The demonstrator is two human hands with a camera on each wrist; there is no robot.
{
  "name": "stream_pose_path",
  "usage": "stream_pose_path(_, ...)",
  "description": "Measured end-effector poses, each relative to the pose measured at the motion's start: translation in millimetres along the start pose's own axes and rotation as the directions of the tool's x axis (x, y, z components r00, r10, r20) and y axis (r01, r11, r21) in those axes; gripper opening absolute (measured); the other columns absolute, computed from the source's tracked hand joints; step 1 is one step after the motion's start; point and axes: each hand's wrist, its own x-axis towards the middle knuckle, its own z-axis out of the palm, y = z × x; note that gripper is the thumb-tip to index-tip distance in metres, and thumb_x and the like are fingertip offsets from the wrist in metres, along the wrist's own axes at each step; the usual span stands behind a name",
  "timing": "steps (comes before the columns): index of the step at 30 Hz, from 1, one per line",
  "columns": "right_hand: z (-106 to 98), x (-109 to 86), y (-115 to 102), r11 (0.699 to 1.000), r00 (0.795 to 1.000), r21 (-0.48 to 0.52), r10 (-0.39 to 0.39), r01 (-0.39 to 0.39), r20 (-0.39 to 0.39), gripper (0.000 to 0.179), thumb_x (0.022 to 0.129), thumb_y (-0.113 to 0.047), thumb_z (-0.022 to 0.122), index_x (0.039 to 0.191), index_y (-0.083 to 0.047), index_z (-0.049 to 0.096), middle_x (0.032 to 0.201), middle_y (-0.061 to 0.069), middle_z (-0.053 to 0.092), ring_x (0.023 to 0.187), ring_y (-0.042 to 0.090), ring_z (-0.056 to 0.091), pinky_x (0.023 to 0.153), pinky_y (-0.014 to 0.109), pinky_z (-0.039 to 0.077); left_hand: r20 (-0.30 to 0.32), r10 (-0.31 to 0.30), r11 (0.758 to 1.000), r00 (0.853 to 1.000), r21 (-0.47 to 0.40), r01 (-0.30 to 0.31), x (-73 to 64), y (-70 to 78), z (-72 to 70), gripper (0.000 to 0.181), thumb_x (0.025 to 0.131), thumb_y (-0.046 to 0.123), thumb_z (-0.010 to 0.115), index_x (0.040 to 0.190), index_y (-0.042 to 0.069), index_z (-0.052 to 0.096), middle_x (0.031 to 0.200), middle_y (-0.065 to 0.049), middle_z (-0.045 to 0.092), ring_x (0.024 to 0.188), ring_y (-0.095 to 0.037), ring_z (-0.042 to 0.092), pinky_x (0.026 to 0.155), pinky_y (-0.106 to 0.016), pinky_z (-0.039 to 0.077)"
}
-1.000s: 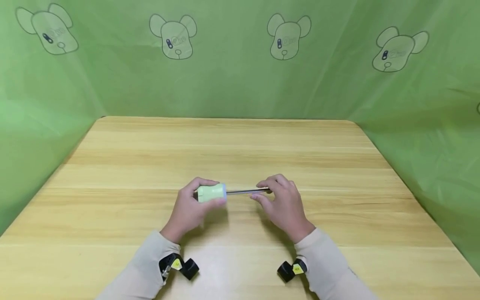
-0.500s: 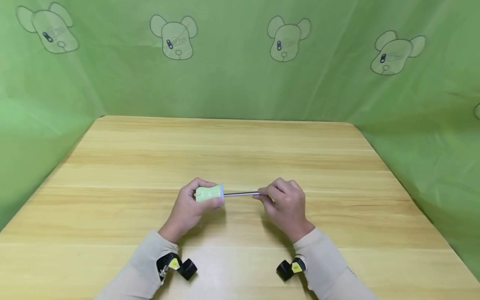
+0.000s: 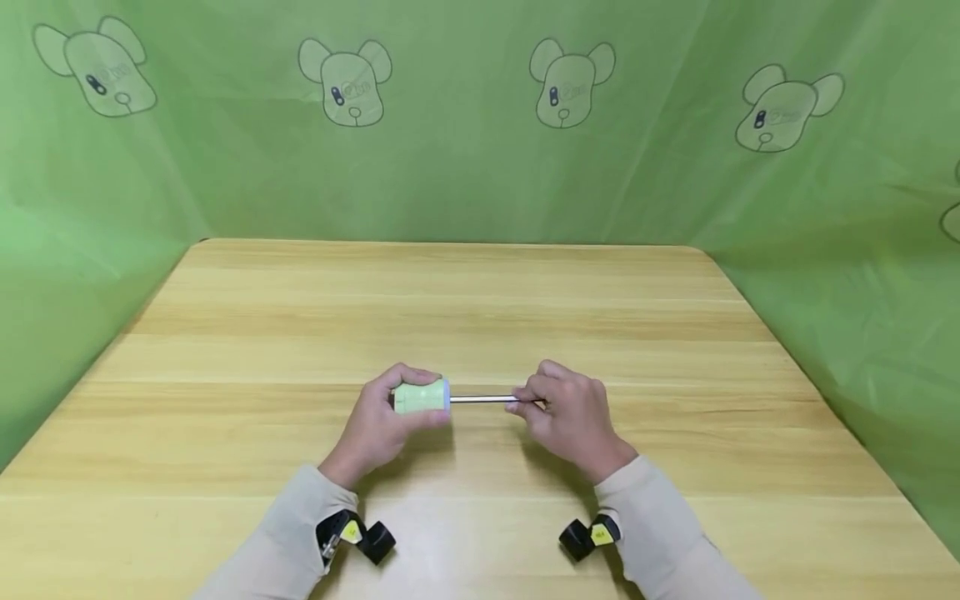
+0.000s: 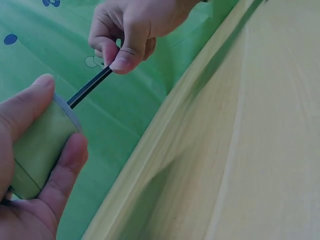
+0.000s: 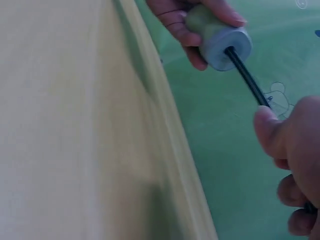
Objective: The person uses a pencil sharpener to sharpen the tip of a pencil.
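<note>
A screwdriver with a stubby light green handle [image 3: 422, 398] lies level between the two hands, held above the table. My left hand [image 3: 375, 427] grips the handle, thumb on the near side and fingers on the far side. From the blue-grey collar [image 4: 67, 111] a thin, shiny shaft [image 3: 480, 399] runs to the right. My right hand [image 3: 576, 418] pinches the shaft's far end between thumb and curled fingers. In the right wrist view that thumb [image 5: 267, 127] presses along the dark shaft. The tip is mostly hidden by the right hand.
A wooden table [image 3: 450, 317] with rounded far corners spreads under both hands. Green cloth [image 3: 457, 183] printed with bear heads hangs behind it and at both sides. Small black cameras [image 3: 377, 542] are strapped to both sleeved wrists.
The right hand's fingers have gone from a looser hold near the tip to a tighter, more curled pinch on the shaft. The left hand keeps its grip on the handle.
</note>
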Motion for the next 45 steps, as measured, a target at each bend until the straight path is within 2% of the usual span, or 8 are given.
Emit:
stream_pose_path(2,-4,1.2,-1,0.988,0.984,0.098,0.106,-0.121,0.143,0.025,0.065,-0.008,0.089,0.062,-0.014,0.065,0.065,-0.008,0.058,0.051,0.004,0.053,0.040,0.016,0.035,0.013,0.053,0.998,0.999,0.032,-0.053,-0.3,-0.4,0.0,0.040,0.073,0.009,0.085,0.108,0.006,0.066,0.116,-0.013,0.063,0.079,-0.024,0.057,0.061,-0.029,0.053)
stream_pose_path(5,-10,3.8,-3,0.901,0.891,0.233,0.269,-0.367,0.366,0.023,0.076,-0.004,0.082,0.064,-0.011,0.064,0.071,-0.005,0.066,0.055,0.008,0.054,0.043,0.021,0.040,0.044,0.152,0.984,0.987,0.087,-0.155,0.1,-1.2,0.1,0.039,0.071,0.008,0.086,0.105,0.008,0.066,0.117,-0.012,0.065,0.086,-0.025,0.060,0.065,-0.031,0.054)
stream_pose_path(7,-10,4.5,-4,0.857,0.848,0.251,0.324,-0.451,0.419,0.019,0.080,-0.004,0.079,0.066,-0.009,0.066,0.073,-0.003,0.069,0.057,0.009,0.054,0.046,0.023,0.044,0.043,0.195,0.974,0.980,0.110,-0.199,0.0,-1.3,0.2,0.039,0.070,0.008,0.086,0.103,0.008,0.066,0.117,-0.011,0.066,0.088,-0.025,0.060,0.066,-0.032,0.055)
stream_pose_path(12,2,3.5,-4,0.974,0.968,0.056,0.209,-0.219,0.138,0.014,0.073,-0.015,0.086,0.077,-0.007,0.074,0.080,0.001,0.070,0.072,0.018,0.064,0.074,0.037,0.054,-0.032,0.176,0.981,0.984,0.093,-0.173,-0.4,-1.2,2.1,0.042,0.069,0.005,0.086,0.106,0.007,0.066,0.117,-0.010,0.065,0.085,-0.025,0.059,0.064,-0.031,0.054)
stream_pose_path(14,5,3.0,-4,0.989,0.989,-0.025,0.146,-0.146,0.021,0.018,0.070,-0.016,0.087,0.080,-0.007,0.075,0.083,0.003,0.069,0.076,0.021,0.065,0.077,0.040,0.052,-0.046,0.146,0.988,0.988,0.063,-0.143,0.1,-1.4,3.6,0.043,0.071,0.005,0.085,0.109,0.006,0.065,0.119,-0.010,0.064,0.085,-0.026,0.058,0.064,-0.031,0.055)
stream_pose_path(20,8,3.9,-6,0.997,0.994,-0.010,0.077,-0.077,-0.074,0.022,0.067,-0.012,0.088,0.083,-0.007,0.072,0.081,0.003,0.064,0.071,0.019,0.059,0.061,0.032,0.044,-0.072,0.063,0.998,0.995,-0.013,-0.064,1.3,1.0,4.8,0.044,0.073,0.004,0.084,0.112,0.006,0.063,0.121,-0.008,0.063,0.083,-0.026,0.059,0.063,-0.029,0.055)
stream_pose_path(30,11,1.2,-4,0.997,0.974,-0.062,-0.065,0.053,-0.216,0.024,0.059,-0.017,0.090,0.070,-0.008,0.072,0.066,-0.003,0.058,0.048,0.008,0.042,0.043,0.022,0.032,-0.052,0.046,0.998,0.998,-0.031,-0.048,-0.4,1.9,3.7,0.044,0.075,0.005,0.083,0.114,0.005,0.063,0.116,-0.013,0.062,0.079,-0.024,0.058,0.060,-0.027,0.054)
stream_pose_path(45,14,-3.8,-2,0.999,0.996,-0.046,0.010,-0.013,-0.084,0.019,0.069,-0.020,0.084,0.069,-0.010,0.068,0.059,-0.005,0.052,0.048,0.002,0.037,0.039,0.016,0.029,-0.046,0.099,0.995,0.994,0.011,-0.099,-2.0,-1.5,3.5,0.044,0.071,0.003,0.085,0.110,0.005,0.065,0.119,-0.011,0.064,0.087,-0.027,0.058,0.066,-0.030,0.055)
